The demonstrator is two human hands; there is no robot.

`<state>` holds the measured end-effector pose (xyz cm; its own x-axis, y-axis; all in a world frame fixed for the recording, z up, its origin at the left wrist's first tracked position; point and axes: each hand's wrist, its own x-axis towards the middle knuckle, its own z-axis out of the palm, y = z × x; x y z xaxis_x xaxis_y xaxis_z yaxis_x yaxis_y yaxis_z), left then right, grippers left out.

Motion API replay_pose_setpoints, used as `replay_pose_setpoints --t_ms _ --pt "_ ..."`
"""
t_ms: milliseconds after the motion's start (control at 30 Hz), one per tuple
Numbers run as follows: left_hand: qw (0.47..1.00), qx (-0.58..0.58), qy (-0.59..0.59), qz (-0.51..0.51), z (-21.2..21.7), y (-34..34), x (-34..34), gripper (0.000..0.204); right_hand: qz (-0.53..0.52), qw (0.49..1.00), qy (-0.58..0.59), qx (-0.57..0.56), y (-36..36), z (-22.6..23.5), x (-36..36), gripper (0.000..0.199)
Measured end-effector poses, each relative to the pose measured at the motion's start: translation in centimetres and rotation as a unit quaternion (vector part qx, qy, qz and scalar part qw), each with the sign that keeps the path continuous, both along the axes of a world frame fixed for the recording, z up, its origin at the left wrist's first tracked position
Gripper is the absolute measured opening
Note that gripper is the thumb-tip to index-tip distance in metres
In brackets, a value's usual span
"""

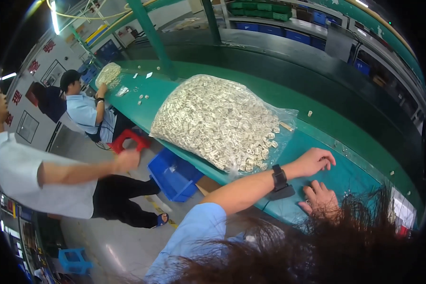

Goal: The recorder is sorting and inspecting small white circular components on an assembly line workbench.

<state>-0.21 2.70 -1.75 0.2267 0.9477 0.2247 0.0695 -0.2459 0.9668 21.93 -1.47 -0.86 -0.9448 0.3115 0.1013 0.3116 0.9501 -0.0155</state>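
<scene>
- Left hand [312, 162] above or on the green desk [299, 144], its black wristband [280, 178] in plain sight. Fingers curl loosely toward the right; cannot tell whether the grip has hold of anything.
- Right hand [323, 200] just beside it, nearer the wearer, fingers bent and somewhat spread. Dark hair [317, 253] hides part of it; how far its grip is closed, and on what, cannot be told.
- Large clear bag [213, 118], full of small off-white parts, lies on the desk to the left of both hands. Its near right end sits close to the left forearm; parts are more thinly spread there.
- Tiny bits [348, 194] to the right of the right hand; too small to identify.
- Loose off-white part [310, 113] beyond the bag's right end.
- Farther along the desk, a seated co-worker [83, 108] reaches to a second bag [109, 75] of similar parts.
- Another person [66, 184] stands at left, one forearm extended.
- Blue crate [182, 191] below the desk edge; red stool [128, 137] near the seated co-worker.
</scene>
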Motion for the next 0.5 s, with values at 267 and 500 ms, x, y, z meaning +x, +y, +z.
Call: replay_pose_setpoints --t_ms 267,500 --pt "0.999 -0.022 0.037 -0.033 -0.5 0.5 -2.4 0.025 0.046 0.996 0.077 -0.016 0.6 -0.1 -1.3 0.029" --pt "0.996 -0.049 0.045 -0.062 -0.9 1.0 -1.1 0.025 -0.07 0.994 0.073 -0.031 -0.4 0.0 6.5 0.03"
